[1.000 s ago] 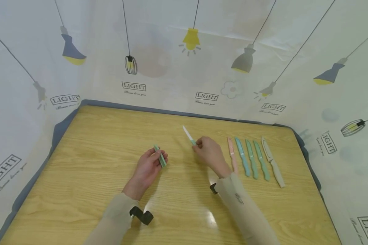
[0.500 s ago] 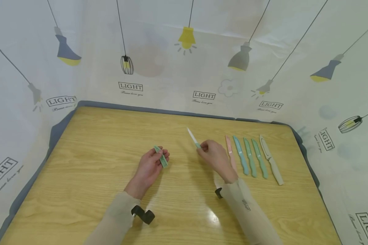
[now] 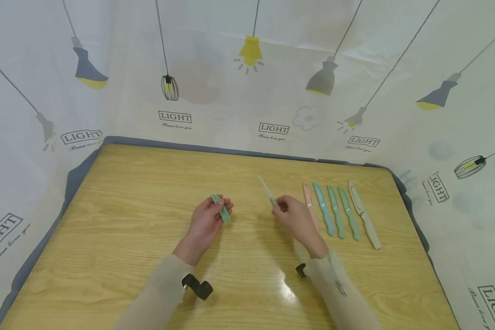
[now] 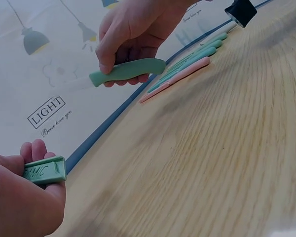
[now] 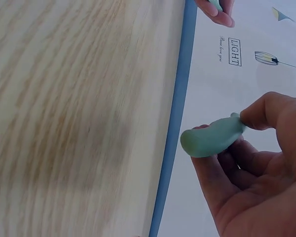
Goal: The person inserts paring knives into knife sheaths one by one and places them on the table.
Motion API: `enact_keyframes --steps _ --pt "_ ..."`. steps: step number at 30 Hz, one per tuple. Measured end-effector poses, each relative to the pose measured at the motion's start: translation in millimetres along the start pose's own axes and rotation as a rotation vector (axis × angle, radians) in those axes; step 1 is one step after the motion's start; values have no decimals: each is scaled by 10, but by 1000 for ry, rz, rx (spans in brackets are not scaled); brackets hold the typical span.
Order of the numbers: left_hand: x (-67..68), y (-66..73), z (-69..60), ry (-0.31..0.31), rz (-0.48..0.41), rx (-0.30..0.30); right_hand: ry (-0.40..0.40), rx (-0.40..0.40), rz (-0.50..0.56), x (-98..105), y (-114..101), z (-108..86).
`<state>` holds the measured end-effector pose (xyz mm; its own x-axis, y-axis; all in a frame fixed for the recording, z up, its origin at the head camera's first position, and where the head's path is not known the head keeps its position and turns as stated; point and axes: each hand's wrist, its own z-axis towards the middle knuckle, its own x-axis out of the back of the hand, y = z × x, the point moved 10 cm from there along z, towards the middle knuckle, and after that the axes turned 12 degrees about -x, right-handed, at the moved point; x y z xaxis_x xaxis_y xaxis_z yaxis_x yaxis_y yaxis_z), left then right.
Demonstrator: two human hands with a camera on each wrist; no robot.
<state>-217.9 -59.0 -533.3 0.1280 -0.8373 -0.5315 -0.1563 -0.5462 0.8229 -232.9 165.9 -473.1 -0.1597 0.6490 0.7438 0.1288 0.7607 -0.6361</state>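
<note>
My left hand holds a short green knife sheath, thumb over it and fingers beneath; raised letters show on its side in the left wrist view. To its right, my right hand grips a small knife by its green handle. The pale blade is bare and points away to the far left. Both hands are above the table, with a gap between sheath and knife. In the right wrist view the rounded handle end faces the camera, and the blade is hidden there.
Right of my hands lies a row of knives on the wooden table: a pink one, a blue one, two green ones and a larger cream one. A printed cloth rises behind the table edge.
My right hand has moved right and closer to me with the knife. The left hand has shifted slightly right, and the sheath has turned to show more of its lettered side.
</note>
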Motion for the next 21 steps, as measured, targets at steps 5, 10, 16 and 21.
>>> enact_keyframes --steps 5,10,16,21 --pt "-56 11 5 1 15 -10 -16 27 32 -2 11 -81" --pt "-76 4 24 17 0 -16 -43 16 99 -27 35 -159" --pt "-94 14 28 42 -9 -32 -107 -19 216 -104 41 -250" --pt "-130 26 30 59 -28 -37 -187 -25 350 -224 35 -294"
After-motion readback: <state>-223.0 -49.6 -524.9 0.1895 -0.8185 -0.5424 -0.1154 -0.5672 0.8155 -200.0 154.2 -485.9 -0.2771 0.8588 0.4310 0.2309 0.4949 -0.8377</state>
